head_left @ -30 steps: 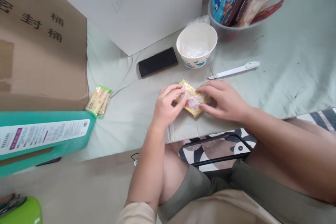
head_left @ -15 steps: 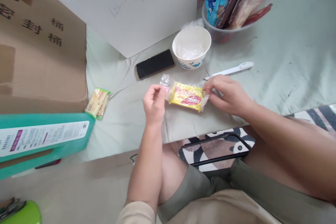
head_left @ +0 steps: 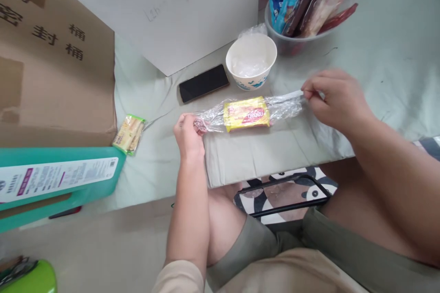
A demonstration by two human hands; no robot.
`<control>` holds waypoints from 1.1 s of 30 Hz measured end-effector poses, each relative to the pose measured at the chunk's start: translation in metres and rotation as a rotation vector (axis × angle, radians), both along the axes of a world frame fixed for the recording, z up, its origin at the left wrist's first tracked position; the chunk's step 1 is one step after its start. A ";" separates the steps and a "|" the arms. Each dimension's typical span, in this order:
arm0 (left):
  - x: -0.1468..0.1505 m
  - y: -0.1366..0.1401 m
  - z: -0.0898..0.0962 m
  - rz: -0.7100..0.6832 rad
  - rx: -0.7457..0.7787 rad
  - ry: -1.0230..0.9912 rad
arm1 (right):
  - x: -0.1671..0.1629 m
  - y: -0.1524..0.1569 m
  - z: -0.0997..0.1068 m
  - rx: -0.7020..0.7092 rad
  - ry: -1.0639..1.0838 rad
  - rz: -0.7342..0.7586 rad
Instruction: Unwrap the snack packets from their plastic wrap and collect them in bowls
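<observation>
A small yellow and red snack packet (head_left: 246, 113) lies in front of me, with clear plastic wrap (head_left: 285, 107) stretched out on both sides of it. My left hand (head_left: 190, 135) is closed on the wrap's left end. At the other end, my right hand (head_left: 335, 98) pinches the wrap between thumb and fingers; it is slightly blurred. Behind the wrap, the white-handled knife (head_left: 292, 94) is mostly hidden by the film and my right hand. A white paper bowl (head_left: 252, 83) with clear plastic inside stands just beyond the packet.
A black phone (head_left: 204, 84) lies left of the bowl. At the back right is a clear tub (head_left: 292, 46) of packaged snacks. Another snack packet (head_left: 129, 134) rests beside the cardboard box (head_left: 68, 96) and green box (head_left: 118, 160). A white box (head_left: 206, 18) stands at the back.
My hands have moved apart, the right one away to the right and the left one slightly left. The clear wrap is now pulled out long on both sides of the yellow packet.
</observation>
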State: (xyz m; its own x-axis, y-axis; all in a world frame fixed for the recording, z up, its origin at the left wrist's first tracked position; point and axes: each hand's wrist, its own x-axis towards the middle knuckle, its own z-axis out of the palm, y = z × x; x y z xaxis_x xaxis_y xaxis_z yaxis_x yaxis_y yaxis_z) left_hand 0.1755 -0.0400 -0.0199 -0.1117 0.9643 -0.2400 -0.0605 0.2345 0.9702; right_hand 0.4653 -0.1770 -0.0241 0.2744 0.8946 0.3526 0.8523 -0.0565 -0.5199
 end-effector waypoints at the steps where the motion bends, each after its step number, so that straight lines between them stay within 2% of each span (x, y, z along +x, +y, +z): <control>1: -0.001 0.001 -0.001 -0.003 0.016 0.050 | -0.002 0.000 0.001 0.013 0.020 -0.048; 4: -0.005 0.003 -0.006 -0.065 0.258 0.278 | -0.016 0.002 0.003 0.039 0.072 -0.073; 6: -0.007 0.004 -0.010 -0.217 0.456 0.492 | -0.027 0.005 0.002 -0.015 0.080 0.022; 9: -0.006 0.003 -0.014 -0.400 0.591 0.667 | -0.037 0.010 -0.001 -0.081 0.094 0.135; 15: -0.002 -0.004 -0.003 -0.286 0.770 0.515 | -0.043 0.004 0.014 0.054 0.150 0.088; 19: -0.012 -0.017 0.007 -0.321 0.892 0.399 | -0.049 -0.008 0.028 0.137 0.173 0.153; 21: -0.022 -0.024 0.010 -0.371 0.873 0.365 | -0.050 -0.012 0.030 0.131 0.175 0.257; 23: -0.034 -0.030 0.013 -0.481 0.797 0.386 | -0.048 -0.015 0.030 0.048 0.182 0.425; 26: -0.047 -0.035 0.017 -0.750 0.533 0.454 | -0.043 -0.015 0.025 -0.224 0.134 0.641; 28: -0.051 -0.035 0.018 -0.808 0.366 0.500 | -0.040 -0.014 0.020 -0.375 0.039 0.647; 30: -0.050 -0.032 0.016 -0.687 0.311 0.543 | -0.037 -0.014 0.015 -0.418 -0.066 0.572; 33: -0.041 -0.022 0.008 -0.381 0.341 0.590 | -0.033 -0.015 0.007 -0.345 -0.143 0.371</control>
